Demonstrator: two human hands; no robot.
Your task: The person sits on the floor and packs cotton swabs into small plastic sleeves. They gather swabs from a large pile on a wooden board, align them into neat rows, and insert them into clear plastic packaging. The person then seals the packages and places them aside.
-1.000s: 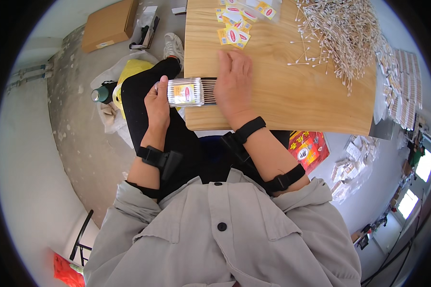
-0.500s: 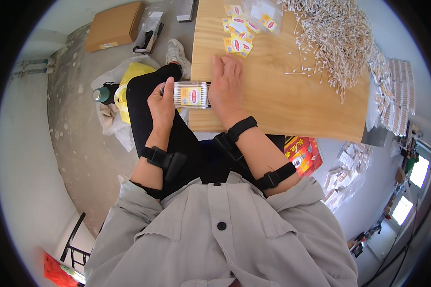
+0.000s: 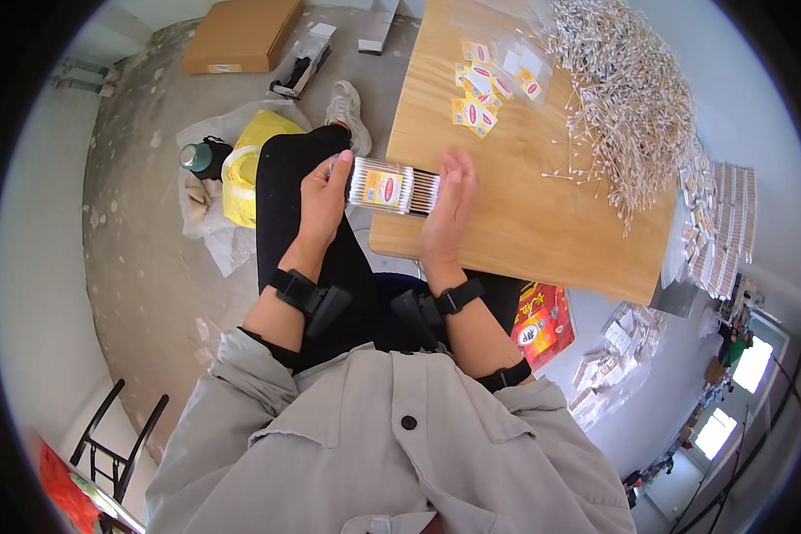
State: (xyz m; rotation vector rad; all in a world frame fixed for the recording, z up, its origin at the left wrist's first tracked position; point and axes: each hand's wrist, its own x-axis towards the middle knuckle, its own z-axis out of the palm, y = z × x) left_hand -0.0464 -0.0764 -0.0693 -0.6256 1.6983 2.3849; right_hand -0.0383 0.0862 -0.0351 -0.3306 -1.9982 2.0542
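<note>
A clear flat pack of cotton swabs (image 3: 381, 186) with a yellow and white label is held just off the table's near left edge. My left hand (image 3: 325, 196) grips its left end, thumb on top. From the pack's right end sticks out a dark-edged section with more cotton swabs (image 3: 425, 191), their brown stems bare. My right hand (image 3: 449, 209) is closed round the outer end of that section; its palm side and fingertips are partly hidden. Several loose label cards (image 3: 476, 111) lie on the wooden table (image 3: 507, 205) beyond my hands.
A big heap of loose cotton swabs (image 3: 627, 98) covers the table's far right, beside stacked packs (image 3: 734, 222). A clear bag (image 3: 521, 71) lies behind the cards. On the floor at left are a yellow bag (image 3: 245, 182), a green-capped bottle (image 3: 196, 157) and a cardboard box (image 3: 240, 36).
The view has shifted, so the table sits further right and tilted. My right hand has turned and drawn away from the pack, and more of the dark-edged section with swabs shows.
</note>
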